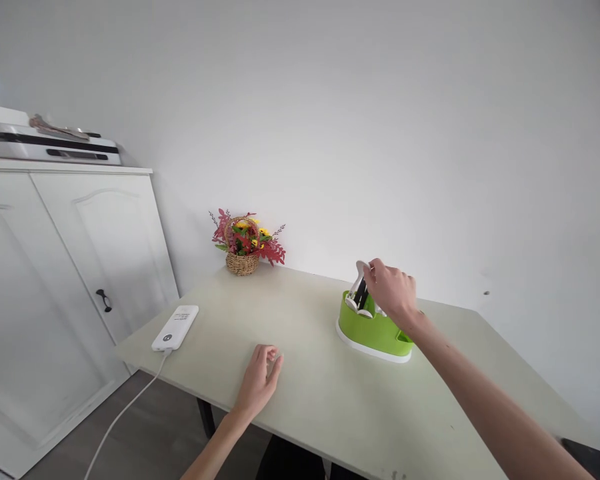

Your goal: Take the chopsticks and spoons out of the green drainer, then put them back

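Observation:
A bright green oval caddy point(375, 335) with a white base stands on the right half of the table. White and black pieces with rounded white ends point(365, 313) stick up out of it, and a curved white part rises at their top. My right hand point(391, 288) is over the caddy from the right, its fingers closed at the upper end of these pieces; their exact kind is unclear and my fingers partly hide them. Near the table's front edge lies my left hand point(261, 379), empty, with fingers loosely bent and the thumb apart.
The pale table point(300, 313) meets a white wall. A wicker basket of artificial flowers point(243, 264) stands at the back left. A white power bank point(177, 327) with a cable hanging off the edge lies at the left, beside a white cabinet point(110, 233). A dark object point(590, 460) shows at lower right.

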A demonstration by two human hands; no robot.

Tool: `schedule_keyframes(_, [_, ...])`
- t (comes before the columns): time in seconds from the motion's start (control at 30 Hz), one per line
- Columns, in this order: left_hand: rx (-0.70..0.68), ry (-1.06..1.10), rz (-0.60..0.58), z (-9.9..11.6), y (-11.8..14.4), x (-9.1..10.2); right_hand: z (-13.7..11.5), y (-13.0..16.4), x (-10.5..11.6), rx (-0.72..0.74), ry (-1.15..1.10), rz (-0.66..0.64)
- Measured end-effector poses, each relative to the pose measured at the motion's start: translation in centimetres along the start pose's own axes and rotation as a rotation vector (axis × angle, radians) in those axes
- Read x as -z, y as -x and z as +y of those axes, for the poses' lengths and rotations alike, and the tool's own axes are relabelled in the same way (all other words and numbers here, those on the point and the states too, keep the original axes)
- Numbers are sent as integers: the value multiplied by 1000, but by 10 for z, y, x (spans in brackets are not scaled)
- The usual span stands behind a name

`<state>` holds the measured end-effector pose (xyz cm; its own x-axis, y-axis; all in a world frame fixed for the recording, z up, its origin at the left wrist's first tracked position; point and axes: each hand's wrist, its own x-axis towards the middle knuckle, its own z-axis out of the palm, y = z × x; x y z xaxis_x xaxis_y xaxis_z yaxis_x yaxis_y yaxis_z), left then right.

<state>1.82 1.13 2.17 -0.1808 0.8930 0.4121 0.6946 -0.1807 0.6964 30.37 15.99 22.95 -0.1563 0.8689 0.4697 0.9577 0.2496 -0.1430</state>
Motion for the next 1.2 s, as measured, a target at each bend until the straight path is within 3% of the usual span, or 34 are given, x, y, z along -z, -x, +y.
schedule_keyframes(0.3, [-5,1,-1,0,5,1,-32,0,-51,45,160,-151])
schedule_keyframes(0.7, [-29,-23,-24,2,7,4,-33,9,-77,49,183,-288])
schedule_keyframes(0.9, [-37,-34,-17,3,6,4,-22,18,-68,100,117,-279])
schedule_keyframes(1.07, [-25,-27,-37,6,5,4,2,28,-44,194,13,-224])
schedule_keyframes(1.2, [-25,-36,-43,7,5,5,19,28,-36,188,-33,-189])
